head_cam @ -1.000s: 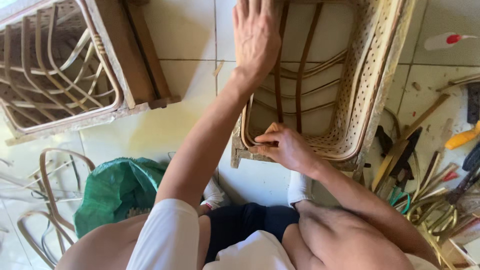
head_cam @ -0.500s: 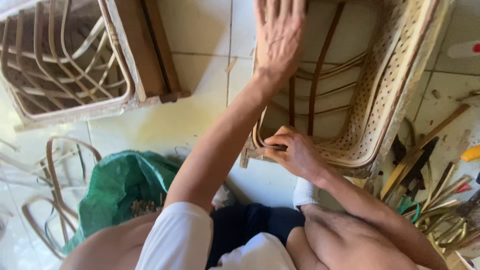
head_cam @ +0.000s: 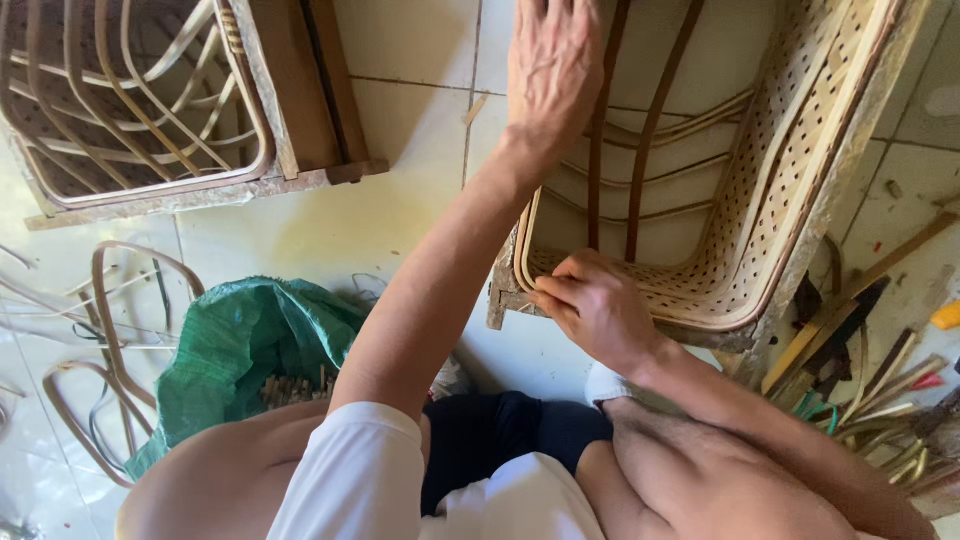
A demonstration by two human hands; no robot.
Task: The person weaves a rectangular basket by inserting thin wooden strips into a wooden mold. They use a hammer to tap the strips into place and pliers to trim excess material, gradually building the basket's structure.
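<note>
A woven rattan basket frame (head_cam: 790, 170) lies on the tiled floor in front of me, its open side facing me. My left hand (head_cam: 553, 62) stretches out flat over its far left rim, fingers together, pressing on the curved cane. My right hand (head_cam: 592, 305) is at the near left corner of the frame, fingers pinched on a thin rattan strip (head_cam: 528, 262) at the rim. Two dark cane ribs (head_cam: 645, 130) run up the inside of the basket between my hands.
A second rattan frame on a wooden base (head_cam: 150, 100) sits at upper left. A green mesh sack (head_cam: 245, 345) lies by my left knee, loose cane loops (head_cam: 100, 330) beside it. Hand tools and sticks (head_cam: 870, 370) are piled at right.
The view has shifted slightly, so the basket and both hands sit more to the right. My left hand has stayed on the far rim and my right hand still works the near corner.
</note>
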